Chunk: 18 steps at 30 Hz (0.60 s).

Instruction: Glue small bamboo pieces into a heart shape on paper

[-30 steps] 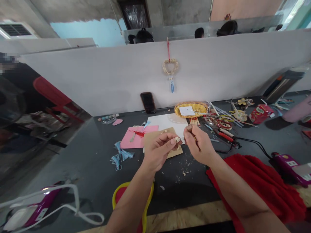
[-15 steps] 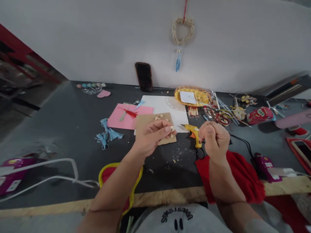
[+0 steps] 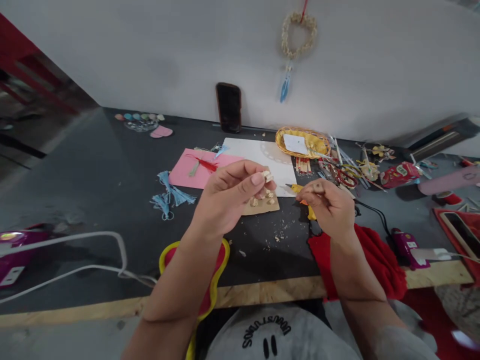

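Dk matte tabletop (image 3: 101, 195); L hand (image 3: 227, 197) pinches knobbly cream pc (image 3: 267, 176).

Dim, diffuse light greys the wall (image 3: 150, 60); a dark shadow lies left of the pink bottle (image 3: 450, 181), and glare spots the purple power strip (image 3: 17, 245) at left. The pale piece (image 3: 268, 176) in the left hand (image 3: 234, 195) looks soft; the far-left floor (image 3: 41, 125) blurs toward the stretched edge.

Piece (image 3: 267, 176) — seemingly cream, pink card (image 3: 182, 172), red cloth (image 3: 375, 262)
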### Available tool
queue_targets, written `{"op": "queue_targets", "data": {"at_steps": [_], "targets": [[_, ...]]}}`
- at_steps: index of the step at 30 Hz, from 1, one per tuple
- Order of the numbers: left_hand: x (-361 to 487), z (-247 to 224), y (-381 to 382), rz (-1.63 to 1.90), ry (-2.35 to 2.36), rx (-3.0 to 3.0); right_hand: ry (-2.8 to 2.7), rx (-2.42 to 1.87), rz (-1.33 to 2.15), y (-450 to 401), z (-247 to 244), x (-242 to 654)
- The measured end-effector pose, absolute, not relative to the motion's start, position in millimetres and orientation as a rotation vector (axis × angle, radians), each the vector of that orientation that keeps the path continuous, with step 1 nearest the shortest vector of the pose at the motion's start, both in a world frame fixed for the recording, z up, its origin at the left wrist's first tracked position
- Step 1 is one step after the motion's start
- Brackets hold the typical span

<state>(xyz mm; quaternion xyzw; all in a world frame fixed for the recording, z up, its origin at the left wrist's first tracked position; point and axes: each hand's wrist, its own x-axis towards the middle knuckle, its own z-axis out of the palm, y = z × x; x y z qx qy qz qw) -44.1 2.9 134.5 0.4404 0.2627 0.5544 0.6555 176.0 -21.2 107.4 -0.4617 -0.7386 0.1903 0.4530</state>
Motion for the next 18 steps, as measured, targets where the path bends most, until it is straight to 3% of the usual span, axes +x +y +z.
{"op": "queue_targets", "data": {"at_steps": [5, 10, 18], "targets": [[-55, 146, -5, 1.348, 0.541, 1.032, -2.364, -1.266, 0.534, -34, 59, 184], [-55, 149, -8, 1.341, 0.507, 1.04, -2.654, -1.709, 0.237, -57, 10, 188], [-55, 149, -10, 1.358, 0.503, 1.041, -2.645, -1.545, 0.15, -93, 7, 201]]}}
